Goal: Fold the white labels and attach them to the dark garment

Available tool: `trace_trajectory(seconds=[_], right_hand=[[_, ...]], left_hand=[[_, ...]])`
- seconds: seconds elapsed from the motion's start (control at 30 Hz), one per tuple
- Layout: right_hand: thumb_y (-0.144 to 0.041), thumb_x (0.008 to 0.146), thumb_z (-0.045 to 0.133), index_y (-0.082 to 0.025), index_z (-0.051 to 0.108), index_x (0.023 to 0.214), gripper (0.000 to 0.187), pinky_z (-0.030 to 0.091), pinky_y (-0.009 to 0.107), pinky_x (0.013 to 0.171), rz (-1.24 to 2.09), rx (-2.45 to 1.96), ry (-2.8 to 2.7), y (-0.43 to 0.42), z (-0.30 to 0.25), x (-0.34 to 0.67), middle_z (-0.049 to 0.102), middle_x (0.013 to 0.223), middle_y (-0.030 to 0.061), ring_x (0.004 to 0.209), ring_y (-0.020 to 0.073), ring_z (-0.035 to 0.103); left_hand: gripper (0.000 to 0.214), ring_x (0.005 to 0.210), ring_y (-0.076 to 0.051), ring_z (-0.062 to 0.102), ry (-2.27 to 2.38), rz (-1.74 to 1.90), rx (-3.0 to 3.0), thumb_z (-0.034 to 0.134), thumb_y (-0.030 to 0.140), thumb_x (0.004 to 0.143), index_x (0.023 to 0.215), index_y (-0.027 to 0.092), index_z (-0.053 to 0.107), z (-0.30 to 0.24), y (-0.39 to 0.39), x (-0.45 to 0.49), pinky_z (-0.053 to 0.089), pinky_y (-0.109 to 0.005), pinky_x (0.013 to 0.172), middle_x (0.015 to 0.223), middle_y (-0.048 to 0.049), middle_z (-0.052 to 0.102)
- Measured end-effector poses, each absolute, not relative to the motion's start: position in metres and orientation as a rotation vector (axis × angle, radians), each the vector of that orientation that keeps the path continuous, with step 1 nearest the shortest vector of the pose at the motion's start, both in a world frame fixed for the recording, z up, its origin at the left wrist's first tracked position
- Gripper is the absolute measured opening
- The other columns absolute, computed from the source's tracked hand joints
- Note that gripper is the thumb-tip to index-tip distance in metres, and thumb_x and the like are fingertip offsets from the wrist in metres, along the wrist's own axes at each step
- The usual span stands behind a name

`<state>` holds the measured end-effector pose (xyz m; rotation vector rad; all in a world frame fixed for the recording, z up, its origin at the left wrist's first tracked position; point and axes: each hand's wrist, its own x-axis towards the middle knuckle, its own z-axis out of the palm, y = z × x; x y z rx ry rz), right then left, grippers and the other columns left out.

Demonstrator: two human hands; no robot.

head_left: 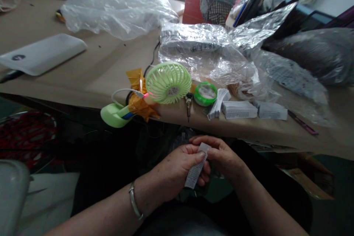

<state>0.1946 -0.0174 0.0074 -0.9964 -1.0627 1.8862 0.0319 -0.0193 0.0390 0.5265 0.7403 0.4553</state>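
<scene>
Over my lap, just in front of the table edge, both hands hold a narrow white paper label (pixel 195 174) with small print. My left hand (pixel 173 169) is closed on it, thumb pressed flat across the paper. At its upper end, my right hand (pixel 225 156) pinches the label between thumb and fingers. On the table edge beyond lie printed label stacks (pixel 239 110), with a looser bundle (pixel 220 102) beside them. A round green tub (pixel 205 94) with white fluffy material stands left of the bundle. Beside it, a thin pointed tool (pixel 188 107) overhangs the edge.
A light green fan (pixel 168 83) is fixed at the table edge with brown tape (pixel 140 107). Clear plastic bags (pixel 204 53) cover the middle. A white power bank (pixel 44 54) lies at left, and a slim dark tool with a pink end (pixel 303 122) at right.
</scene>
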Motion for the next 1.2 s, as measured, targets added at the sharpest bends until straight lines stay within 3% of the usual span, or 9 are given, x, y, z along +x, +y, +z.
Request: trace_trajectory(seconds=[0.13,0.33,0.47,0.87,0.97,1.07,1.2], right_hand=[[-0.042,0.079,0.06,-0.023,0.061,0.11,0.037,0.052,0.031,0.073,1.749,-1.014,-1.188,-0.02,0.009,0.19,0.063,0.11,0.0059,0.085,0.0183,0.063],[-0.03,0.086,0.055,-0.022,0.057,0.119,0.034,0.044,0.04,0.094,0.752,-1.271,-1.824,-0.028,0.025,0.19,0.057,0.115,0.0083,0.11,0.024,0.052],[-0.029,0.089,0.05,-0.02,0.057,0.116,0.029,0.045,0.042,0.091,0.576,-1.26,-2.027,-0.031,0.029,0.189,0.058,0.112,0.0097,0.108,0.0252,0.051],[-0.033,0.09,0.05,-0.023,0.053,0.121,0.033,0.047,0.035,0.089,0.884,-1.321,-1.767,-0.032,0.02,0.18,0.061,0.112,0.007,0.103,0.0216,0.057],[-0.036,0.087,0.054,-0.021,0.059,0.106,0.025,0.05,0.027,0.072,1.173,-1.364,-1.446,-0.028,0.022,0.175,0.066,0.09,0.0032,0.08,0.0168,0.063],[-0.037,0.084,0.06,-0.018,0.06,0.088,0.019,0.048,0.023,0.055,1.481,-1.27,-1.179,-0.022,0.023,0.169,0.061,0.064,-0.0023,0.053,0.0114,0.057],[-0.035,0.081,0.064,-0.017,0.058,0.08,0.019,0.046,0.022,0.047,1.635,-1.15,-1.047,-0.014,0.023,0.16,0.059,0.054,-0.0038,0.044,0.0106,0.054]], left_hand=[[0.021,0.05,-0.008,0.052,0.768,0.45,0.519,0.058,0.033,0.08,0.078,0.013,0.06,0.041,-0.02,0.032,0.042,-0.022,0.052,0.064,-0.0001,0.057],[0.015,0.051,-0.008,0.053,0.794,0.497,0.488,0.056,0.028,0.08,0.078,0.014,0.06,0.04,-0.019,0.03,0.042,-0.022,0.053,0.064,0.0006,0.057],[0.014,0.051,-0.008,0.053,0.802,0.492,0.498,0.059,0.027,0.077,0.079,0.013,0.06,0.039,-0.018,0.03,0.04,-0.022,0.053,0.062,0.0006,0.057],[0.021,0.052,-0.009,0.05,0.845,0.578,0.529,0.059,0.035,0.076,0.07,0.014,0.058,0.04,-0.019,0.024,0.039,-0.022,0.053,0.061,0.001,0.054],[0.023,0.053,-0.009,0.05,0.881,0.607,0.584,0.058,0.036,0.076,0.068,0.015,0.057,0.042,-0.018,0.021,0.038,-0.022,0.053,0.059,0.0014,0.053],[0.021,0.053,-0.01,0.05,0.919,0.634,0.637,0.058,0.035,0.076,0.068,0.016,0.058,0.045,-0.016,0.019,0.038,-0.022,0.053,0.058,0.0015,0.053],[0.021,0.051,-0.01,0.048,0.98,0.67,0.671,0.054,0.033,0.079,0.067,0.016,0.058,0.047,-0.014,0.018,0.036,-0.023,0.053,0.056,0.0013,0.053]])
